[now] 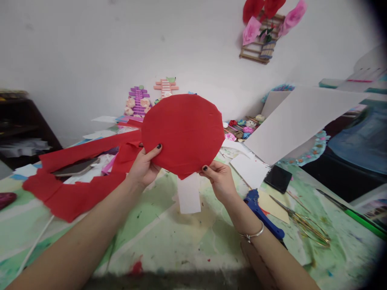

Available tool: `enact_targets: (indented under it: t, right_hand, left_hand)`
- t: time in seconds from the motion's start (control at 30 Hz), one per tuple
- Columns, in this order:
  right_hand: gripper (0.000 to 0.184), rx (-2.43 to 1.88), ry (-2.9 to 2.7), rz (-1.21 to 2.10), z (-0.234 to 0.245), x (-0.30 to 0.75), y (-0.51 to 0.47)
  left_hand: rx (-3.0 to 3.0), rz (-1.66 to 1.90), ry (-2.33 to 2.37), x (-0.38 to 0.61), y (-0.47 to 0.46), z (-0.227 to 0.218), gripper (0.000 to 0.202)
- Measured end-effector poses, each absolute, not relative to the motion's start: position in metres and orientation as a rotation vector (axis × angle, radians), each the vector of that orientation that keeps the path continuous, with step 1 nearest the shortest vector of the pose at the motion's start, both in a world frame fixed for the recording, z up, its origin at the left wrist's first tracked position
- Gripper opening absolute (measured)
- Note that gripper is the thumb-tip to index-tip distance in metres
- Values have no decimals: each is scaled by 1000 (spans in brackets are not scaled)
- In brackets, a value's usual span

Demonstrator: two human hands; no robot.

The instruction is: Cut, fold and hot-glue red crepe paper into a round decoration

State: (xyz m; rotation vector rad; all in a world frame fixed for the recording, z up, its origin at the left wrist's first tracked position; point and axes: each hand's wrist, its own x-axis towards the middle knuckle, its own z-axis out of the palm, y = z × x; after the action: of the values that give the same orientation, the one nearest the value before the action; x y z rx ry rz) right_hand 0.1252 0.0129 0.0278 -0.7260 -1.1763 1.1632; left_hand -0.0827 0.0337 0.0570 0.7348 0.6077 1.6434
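I hold a roughly round piece of red crepe paper (184, 131) up above the table. My left hand (144, 166) pinches its lower left edge, thumb on the front. My right hand (220, 180) pinches its lower edge, where a white paper strip (189, 194) hangs down from behind the red piece. Both hands are closed on the paper. A silver bangle sits on my right wrist.
Red crepe scraps (75, 177) lie at the left on the paint-stained table (169, 237). A blue glue gun (263, 215), gold scissors (305, 221), a black square (278, 178) and white sheets (296, 121) lie to the right. Paper craft ornaments (138, 102) stand against the wall.
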Motion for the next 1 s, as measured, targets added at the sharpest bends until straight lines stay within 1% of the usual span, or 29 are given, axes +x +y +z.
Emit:
enact_targets:
  t: [0.4, 0.57, 0.67, 0.8, 0.9, 1.0]
  right_hand:
    - [11, -585, -1309, 1031, 26, 130, 12]
    - [12, -577, -1291, 1050, 28, 129, 10]
    - [12, -531, -1206, 1106, 34, 125, 7]
    - [17, -501, -1011, 1090, 41, 121, 6]
    - [22, -499, -924, 1068, 40, 121, 8]
    - [22, -486, -850, 1099, 36, 123, 11]
  left_hand:
    - [604, 1492, 645, -79, 35, 51, 30]
    - [633, 1500, 615, -78, 35, 49, 29]
    - [675, 1562, 575, -75, 33, 49, 30]
    - [729, 1620, 525, -67, 30, 47, 38]
    - [732, 1635, 497, -61, 29, 44, 42]
    - [721, 1634, 483, -59, 28, 42, 43]
